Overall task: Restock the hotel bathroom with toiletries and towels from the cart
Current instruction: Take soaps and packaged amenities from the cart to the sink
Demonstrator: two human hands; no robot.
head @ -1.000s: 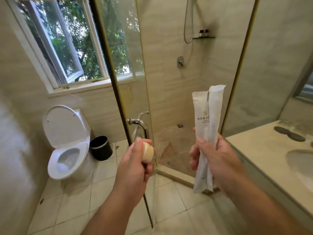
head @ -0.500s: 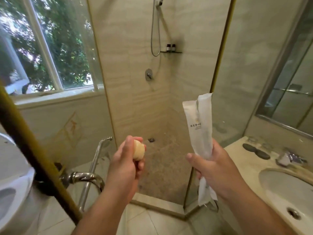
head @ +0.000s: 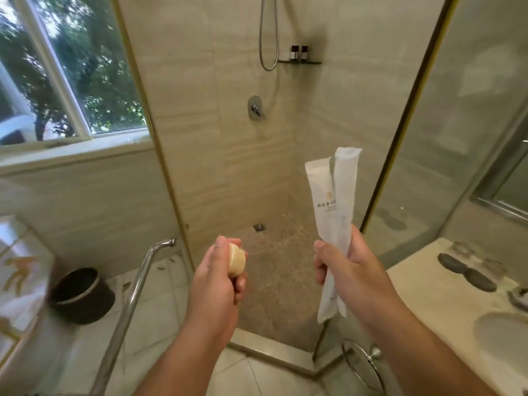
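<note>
1. As the person faces the open shower, both arms reach fwd, hands apart at abt the same height, over the near part of the shower floor.
2. L hand [head: 217,278]: fingers curled round a small round cream soap [head: 237,260], thumb over the top. The soap pokes out on the side toward the other hand.
3. R hand [head: 351,270]: fist wrapped round two long white packets [head: 333,212], held upright side by side. Tops splay a bit above the fist and the bottoms hang below it. The left one has small print + a gold logo, too small to read.
4. Soap and packets are both in the air, touching nothing but the hands.
5. Back wall of the shower: black shelf [head: 300,62] high up, w/ two small dark bottles [head: 298,52] standing together toward its left end. The hose [head: 268,38] loops just left of the shelf, the valve [head: 255,107] sits lower down, and the drain [head: 259,227] is in the floor near the back corner.
6. Left side: chrome door handle [head: 134,298], a dark bin [head: 81,295] on the floor tiles left of it, and a window [head: 65,81] above.
7. Right side: counter [head: 428,287] w/ two dark flat pads [head: 465,272] near its back edge, basin [head: 503,335] toward its right end, mirror [head: 511,181] on the wall above.
</note>
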